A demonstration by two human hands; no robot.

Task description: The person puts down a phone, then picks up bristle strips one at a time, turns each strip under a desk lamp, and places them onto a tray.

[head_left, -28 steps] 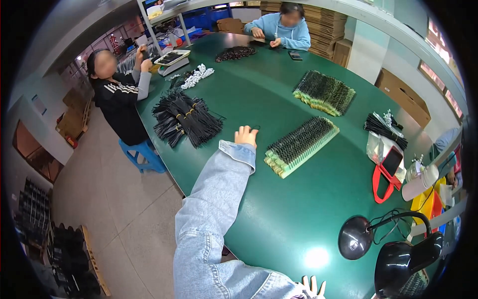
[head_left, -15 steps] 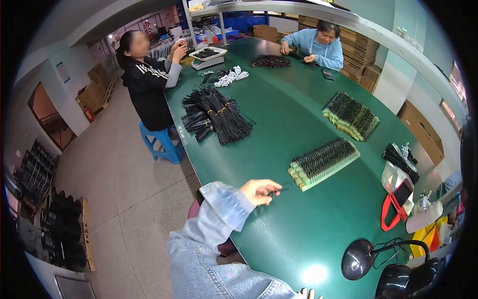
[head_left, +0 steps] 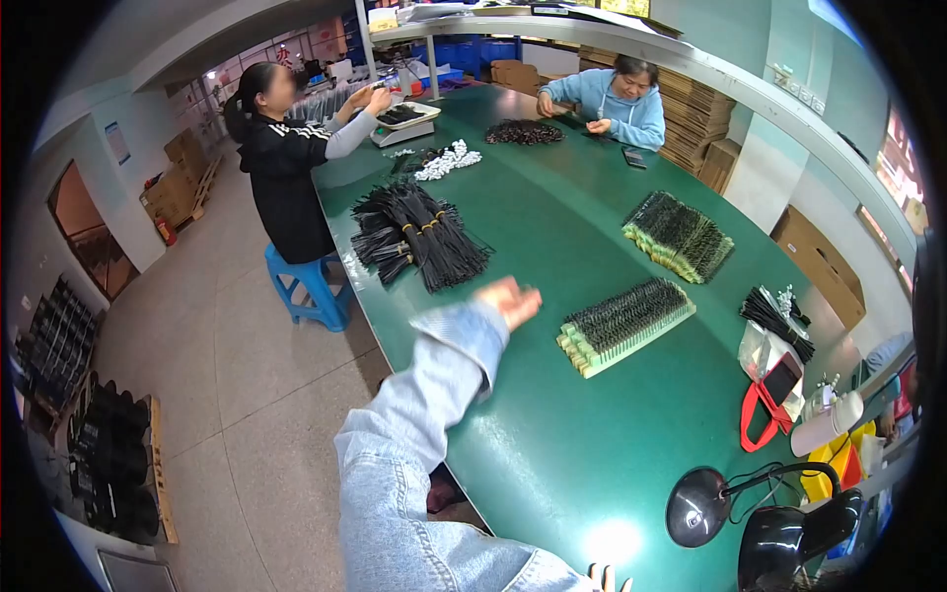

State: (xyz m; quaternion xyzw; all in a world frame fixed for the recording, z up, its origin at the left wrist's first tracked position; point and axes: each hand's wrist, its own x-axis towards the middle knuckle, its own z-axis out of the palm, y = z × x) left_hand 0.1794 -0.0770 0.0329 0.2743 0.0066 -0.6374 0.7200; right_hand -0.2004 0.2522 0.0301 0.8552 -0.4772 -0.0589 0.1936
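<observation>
My left hand (head_left: 509, 302) reaches out over the green table, its denim sleeve stretching up from the lower edge. Motion blurs its fingers, so whether a thin black piece is in them is hidden from me. Just beyond it to the left lies a heap of black cable bundles (head_left: 426, 237) tied with yellow bands. To its right sits a block of pale green strips with rows of dark bristle-like parts (head_left: 628, 326). A similar bristled block (head_left: 679, 235) lies farther back. Only the spread fingertips of my right hand (head_left: 608, 578) show at the bottom edge, near the tabletop.
White small parts (head_left: 449, 161) and a scale with a tray (head_left: 404, 123) stand far left, beside a seated person (head_left: 281, 168). Another person (head_left: 617, 104) works at the far side by dark parts (head_left: 524, 131). A black lamp (head_left: 696, 508), bottle (head_left: 827, 424) and red-strapped item (head_left: 760, 419) stand right.
My left hand has moved up and away from me, toward the cable bundles. The thin black loop that showed in its fingers is no longer distinct. The view has shifted slightly.
</observation>
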